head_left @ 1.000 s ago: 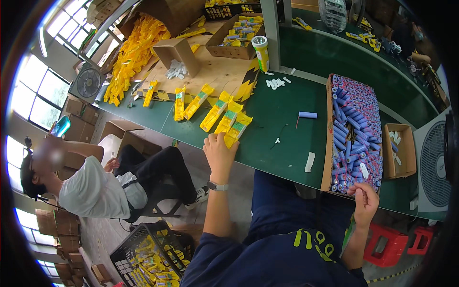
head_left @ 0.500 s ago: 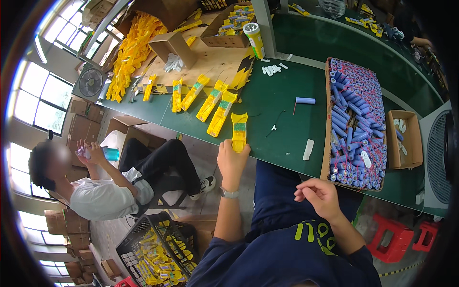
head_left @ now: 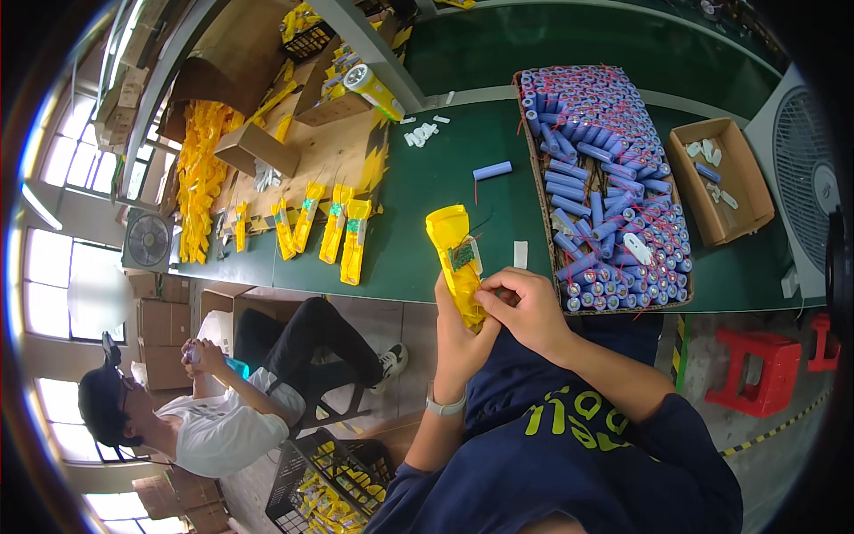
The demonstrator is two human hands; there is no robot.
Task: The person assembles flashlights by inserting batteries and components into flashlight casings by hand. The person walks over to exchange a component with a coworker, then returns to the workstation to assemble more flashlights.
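Note:
My left hand (head_left: 460,347) is closed around the lower end of a yellow plastic casing (head_left: 447,230), held tilted over the front edge of the green table. A small green circuit board (head_left: 463,255) with thin dark and red wires sits on the casing. At its lower right side, the fingers of my right hand (head_left: 530,309) pinch the casing's edge; the fingertips are partly hidden. A white strip (head_left: 520,255) lies just behind my right hand. Further back lies a single blue cylindrical battery cell (head_left: 493,170) with a red wire.
Several similar yellow casings (head_left: 354,251) lie in a row to the left. A cardboard box (head_left: 623,311) full of blue cells stands on the right, beside a smaller box (head_left: 737,230) and a fan (head_left: 805,169). A person (head_left: 222,418) sits at left near a black crate (head_left: 289,485).
My left hand has lifted the yellow casing off the table and tilted it. My right hand has come in from the right to pinch its edge. The view has shifted.

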